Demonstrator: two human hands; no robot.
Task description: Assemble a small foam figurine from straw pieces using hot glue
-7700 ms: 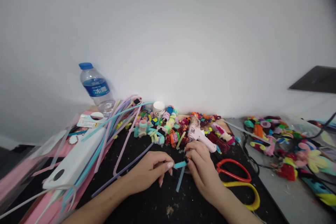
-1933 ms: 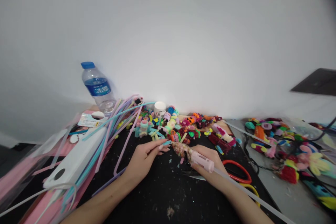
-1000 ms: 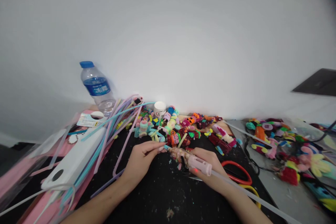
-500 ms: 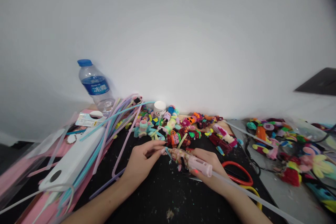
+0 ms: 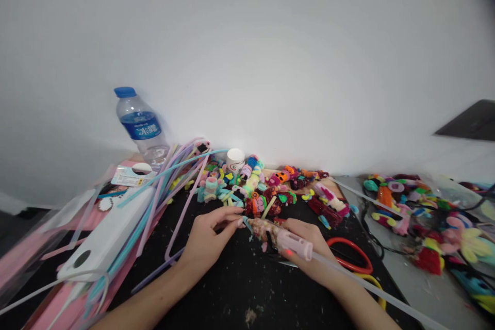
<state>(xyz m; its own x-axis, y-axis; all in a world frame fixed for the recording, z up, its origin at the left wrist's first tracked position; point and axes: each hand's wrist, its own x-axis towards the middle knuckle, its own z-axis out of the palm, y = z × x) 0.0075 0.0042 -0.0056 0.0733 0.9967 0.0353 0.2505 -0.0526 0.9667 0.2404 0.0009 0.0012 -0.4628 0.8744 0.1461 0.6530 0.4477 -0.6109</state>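
My right hand (image 5: 305,242) is wrapped round a pink glue gun (image 5: 292,242), its nozzle pointing left and a long clear glue stick (image 5: 359,281) running out of its back. A small red light glows on the gun's side. Close to the nozzle, my left hand (image 5: 216,232) is closed, thumb and forefinger pinching a short light-blue piece of pipe cleaner (image 5: 247,224). The nozzle tip is at or very near that piece; I cannot tell whether they touch. Small fuzzy pipe-cleaner figures (image 5: 266,201) lie just beyond both hands.
Long pastel pipe cleaners (image 5: 164,185) lie at left beside a white device (image 5: 106,237) with a cable. A water bottle (image 5: 141,126) leans on the wall. A white cup (image 5: 235,160) stands behind the figures. Red-handled scissors (image 5: 358,258) rest by my right wrist; more fuzzy pieces (image 5: 425,247) lie right.
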